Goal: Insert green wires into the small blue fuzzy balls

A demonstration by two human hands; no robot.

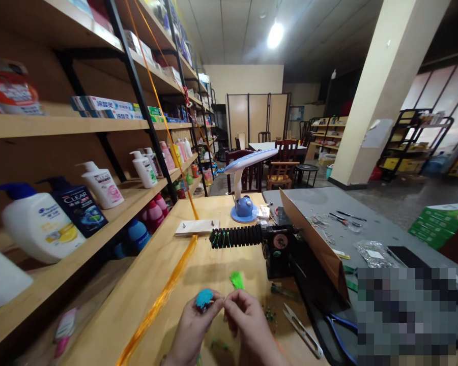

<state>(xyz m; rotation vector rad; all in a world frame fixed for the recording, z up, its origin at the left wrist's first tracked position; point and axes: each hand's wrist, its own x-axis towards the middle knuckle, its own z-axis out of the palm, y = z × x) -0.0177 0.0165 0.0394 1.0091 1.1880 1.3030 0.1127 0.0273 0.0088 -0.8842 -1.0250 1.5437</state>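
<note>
My left hand (195, 325) is closed around a small round blue tufted piece (204, 299), which looks like a flower head, its blue top facing up between thumb and fingers. My right hand (248, 320) is closed in a pinch, its fingertips meeting the left thumb and finger; anything between them is too fine to make out. Just beyond the right hand lies a bright green bundle of threads (236, 280). A long hank of orange thread (175, 269) runs down the table to the left of both hands.
A white clamp plate (197, 227) holds the orange thread. Beside it are a black ridged roller (238, 237) wound with green strands and a blue lamp (243, 209). Thread snips (302, 330) and blue-handled pliers (341, 335) lie at right. Shelves of bottles (103, 185) flank the left.
</note>
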